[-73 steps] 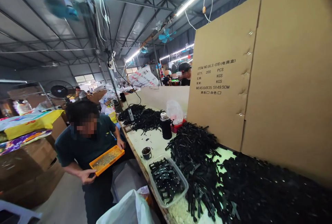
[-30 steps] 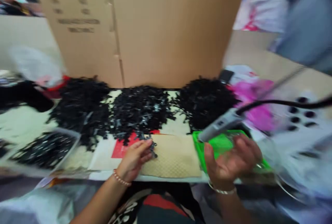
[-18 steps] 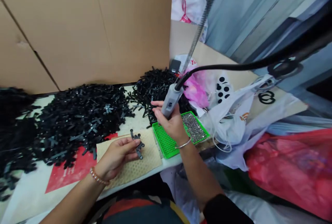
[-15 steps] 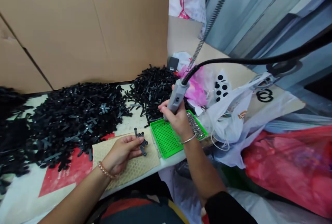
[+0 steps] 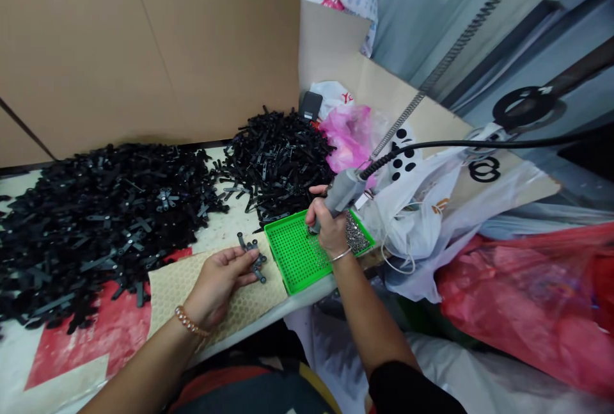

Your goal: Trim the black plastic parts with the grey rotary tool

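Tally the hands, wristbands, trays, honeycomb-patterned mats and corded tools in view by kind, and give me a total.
Hands: 2, left hand and right hand
Wristbands: 2, beaded bracelet and thin bangle
Trays: 1, green tray
Mats: 1, honeycomb-patterned mat
Corded tools: 1, grey tool
Total: 7

Dark jointed part (image 5: 260, 259), grey corded tool (image 5: 345, 191), green tray (image 5: 293, 263) of small metal pieces (image 5: 355, 235)

From my remote seat I see the part as a cluster of short dark arms with round ends, pinched in the left hand (image 5: 221, 281) and slanting down to the right. The tool leans in the right hand (image 5: 330, 227), cord end up and rightward, lower end over the tray; I cannot tell whether its tip touches. The tray shows a grid of dots, its silvery pieces gathered toward the right
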Motion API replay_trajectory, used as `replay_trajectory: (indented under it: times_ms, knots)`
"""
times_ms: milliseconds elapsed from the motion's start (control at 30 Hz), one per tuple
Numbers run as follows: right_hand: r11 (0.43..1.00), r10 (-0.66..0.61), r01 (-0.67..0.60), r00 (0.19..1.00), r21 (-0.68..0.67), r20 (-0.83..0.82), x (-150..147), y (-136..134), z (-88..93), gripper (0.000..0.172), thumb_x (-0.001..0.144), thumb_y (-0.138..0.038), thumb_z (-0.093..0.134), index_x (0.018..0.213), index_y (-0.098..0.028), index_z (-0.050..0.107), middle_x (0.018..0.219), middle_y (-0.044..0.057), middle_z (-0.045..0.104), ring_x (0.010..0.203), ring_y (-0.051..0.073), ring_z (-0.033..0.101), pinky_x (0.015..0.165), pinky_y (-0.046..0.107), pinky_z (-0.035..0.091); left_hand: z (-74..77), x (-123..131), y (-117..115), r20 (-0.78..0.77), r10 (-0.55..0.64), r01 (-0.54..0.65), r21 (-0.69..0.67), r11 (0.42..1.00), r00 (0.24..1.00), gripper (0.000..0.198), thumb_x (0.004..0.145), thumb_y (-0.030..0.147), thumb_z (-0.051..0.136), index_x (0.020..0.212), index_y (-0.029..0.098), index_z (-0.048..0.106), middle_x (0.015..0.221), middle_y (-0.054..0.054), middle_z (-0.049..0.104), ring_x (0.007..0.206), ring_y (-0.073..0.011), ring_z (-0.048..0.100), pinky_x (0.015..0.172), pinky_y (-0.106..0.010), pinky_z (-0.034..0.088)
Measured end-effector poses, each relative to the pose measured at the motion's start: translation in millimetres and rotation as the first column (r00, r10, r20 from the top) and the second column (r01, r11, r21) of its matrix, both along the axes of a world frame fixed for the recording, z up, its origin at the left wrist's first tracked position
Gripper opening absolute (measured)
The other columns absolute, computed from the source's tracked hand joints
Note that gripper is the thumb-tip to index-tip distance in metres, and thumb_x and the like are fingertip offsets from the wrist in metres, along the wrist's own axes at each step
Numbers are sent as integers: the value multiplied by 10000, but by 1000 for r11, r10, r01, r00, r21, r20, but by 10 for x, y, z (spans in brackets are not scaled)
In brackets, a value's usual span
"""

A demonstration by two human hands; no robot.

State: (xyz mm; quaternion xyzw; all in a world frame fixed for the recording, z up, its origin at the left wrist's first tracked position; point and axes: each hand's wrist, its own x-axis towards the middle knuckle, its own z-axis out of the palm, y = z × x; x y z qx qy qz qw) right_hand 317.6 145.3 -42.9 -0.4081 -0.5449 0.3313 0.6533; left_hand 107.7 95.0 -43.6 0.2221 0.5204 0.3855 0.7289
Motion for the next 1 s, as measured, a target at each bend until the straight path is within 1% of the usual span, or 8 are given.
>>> replay_trajectory:
  times_ms: [133, 233, 433, 767, 1000]
  knots:
    - [1000, -10, 10, 1000, 8, -25, 33, -74, -36, 193, 938, -377, 587, 1030, -210, 558, 563, -57, 521, 442, 116, 458, 423, 193, 396, -37, -35, -5, 15, -88, 88, 1, 996, 996, 444, 493, 322, 942, 680, 87, 615, 707, -35, 624, 616, -117, 589, 554, -179, 568]
    - [1000, -7, 8, 1000, 18, -29, 44, -99, -53, 177, 942, -362, 584, 1027, -210, 550, 566, -59, 518, 443, 112, 453, 427, 187, 389, -31, -51, 3, 3, -145, 145, -13, 989, 989, 528, 427, 390, 956, 698, 86, 621, 726, -63, 649, 637, -134, 605, 567, -191, 570]
    - [1000, -7, 7, 999, 15, -31, 53, -94, -68, 170, 945, -349, 576, 1024, -203, 538, 565, -64, 516, 451, 111, 452, 445, 191, 392, -28, -68, 1, 3, -190, 190, -8, 982, 982, 548, 448, 424, 946, 730, 88, 617, 753, -88, 666, 669, -154, 626, 603, -212, 573]
    - [1000, -13, 13, 1000, -13, -12, 79, -95, -88, 186, 928, -362, 585, 1016, -207, 533, 560, -65, 512, 446, 115, 452, 435, 197, 385, -39, -70, 10, 4, -192, 192, -1, 981, 981, 417, 562, 338, 905, 716, 112, 590, 754, -86, 674, 685, -163, 642, 624, -225, 570]
    - [1000, -12, 12, 1000, -13, -13, 56, -97, -77, 166, 922, -339, 585, 1011, -209, 532, 563, -66, 515, 453, 110, 458, 451, 195, 401, -39, -78, 3, 2, -194, 194, -2, 981, 981, 434, 549, 344, 914, 728, 108, 597, 764, -93, 678, 696, -168, 645, 624, -222, 571]
